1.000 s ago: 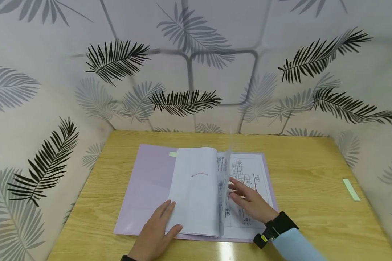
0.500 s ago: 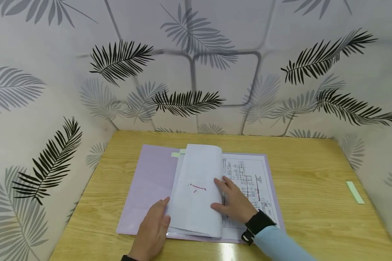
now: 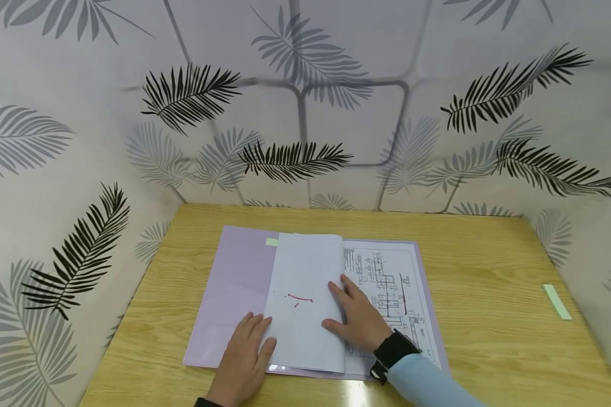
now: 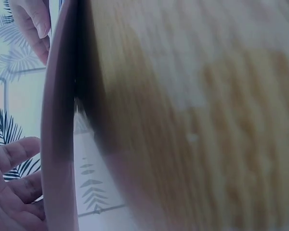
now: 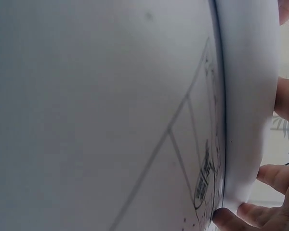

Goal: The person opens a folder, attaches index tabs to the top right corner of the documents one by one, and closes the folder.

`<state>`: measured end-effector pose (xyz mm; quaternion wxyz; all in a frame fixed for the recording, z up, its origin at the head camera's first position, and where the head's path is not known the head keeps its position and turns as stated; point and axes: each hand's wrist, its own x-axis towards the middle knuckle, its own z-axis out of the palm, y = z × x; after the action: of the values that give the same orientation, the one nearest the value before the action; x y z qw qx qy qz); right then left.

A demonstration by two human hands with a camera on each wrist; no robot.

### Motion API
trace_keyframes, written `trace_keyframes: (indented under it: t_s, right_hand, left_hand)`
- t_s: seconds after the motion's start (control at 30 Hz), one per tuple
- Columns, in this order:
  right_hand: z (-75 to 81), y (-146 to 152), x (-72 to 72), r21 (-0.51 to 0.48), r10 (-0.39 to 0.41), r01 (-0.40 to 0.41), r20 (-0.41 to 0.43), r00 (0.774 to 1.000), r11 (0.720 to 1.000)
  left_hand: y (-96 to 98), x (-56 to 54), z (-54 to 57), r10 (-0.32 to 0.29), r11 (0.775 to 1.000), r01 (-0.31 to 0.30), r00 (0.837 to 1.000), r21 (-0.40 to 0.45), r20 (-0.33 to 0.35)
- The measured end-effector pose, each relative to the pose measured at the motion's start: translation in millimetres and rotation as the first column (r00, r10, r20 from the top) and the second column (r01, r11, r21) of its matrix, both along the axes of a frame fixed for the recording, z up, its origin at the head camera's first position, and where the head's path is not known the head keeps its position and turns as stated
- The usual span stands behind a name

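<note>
A lavender folder point(image 3: 234, 294) lies spread on the table, and its lower edge looms large in the left wrist view. White sheets are turned over to its left side; the top turned sheet point(image 3: 305, 265) bears red pen marks. On the right side a sheet with a black line drawing point(image 3: 387, 282) faces up. My left hand point(image 3: 242, 353) rests at the lower left corner of the turned sheets, fingers extended. My right hand point(image 3: 358, 316) touches the fold of the turned sheets with spread fingers; in the right wrist view its fingertips point(image 5: 267, 173) lie along the rounded fold.
A pale green sticky tab point(image 3: 272, 242) shows at the top edge of the turned sheets. Another pale green strip point(image 3: 557, 301) sticks to the wooden table point(image 3: 489, 271) at far right. Leaf-patterned fabric point(image 3: 356, 130) walls the table at the back and sides.
The upright sheet has been turned left and now lies flat on the others, shifted slightly left since half a second ago. My right hand moved left with it; my left hand now touches the sheets again.
</note>
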<state>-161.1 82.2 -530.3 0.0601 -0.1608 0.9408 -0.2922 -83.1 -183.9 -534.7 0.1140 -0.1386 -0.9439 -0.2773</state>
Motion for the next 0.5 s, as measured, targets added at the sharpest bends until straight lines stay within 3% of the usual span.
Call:
trace_keyframes:
  t_s: [0.5]
  right_hand:
    - [-6.1, -6.1, -2.3, 0.091, -0.009, 0.009, -0.010, 1.000, 0.996]
  left_hand:
    - [0.0, -1.4, -2.9, 0.015, 1.000, -0.015, 1.000, -0.017, 0.002]
